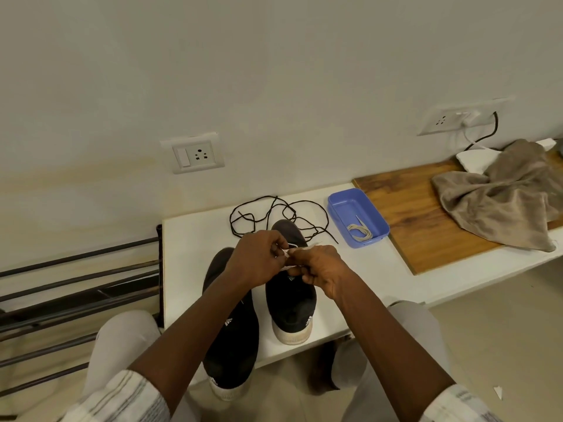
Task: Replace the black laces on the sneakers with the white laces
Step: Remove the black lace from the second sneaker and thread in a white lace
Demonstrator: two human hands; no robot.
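White lace (pixel 312 245) in work: held over the upper part of the right sneaker (pixel 292 309), one short stiff end poking out past the knuckles toward the blue tray (pixel 341 202). How many eyelets it runs through cannot be told; the hands cover them.

Left hand (pixel 259 260) and right hand (pixel 320 266) sit close together, fingers curled, each pinching the white lace between thumb and fingertips. They look to be touching or nearly so.

Left sneaker (pixel 234 330) stands just beside the right one on the white table (pixel 195 254), its heel hanging past the near edge. Black laces (pixel 289 213) lie loose in a tangle behind the toes, already out of the sneakers. A second white lace (pixel 361 231) is bunched in the tray.

Risks, as judged from here:
- Uneven ends. If one side gets pulled further than the other, one end runs short at the top eyelets.
- Skipped or crossed eyelet. The hands block the person's own view of the holes, so a wrong hole is easy to take.
- Twisted lace. A flat lace pinched this tightly may go in turned over.
- Sneaker shift. Neither hand steadies the right sneaker; a firm tug could drag it forward or knock the left one, already overhanging, off the table.
- Snag. The black tangle lies near the toes and could catch the free white end.
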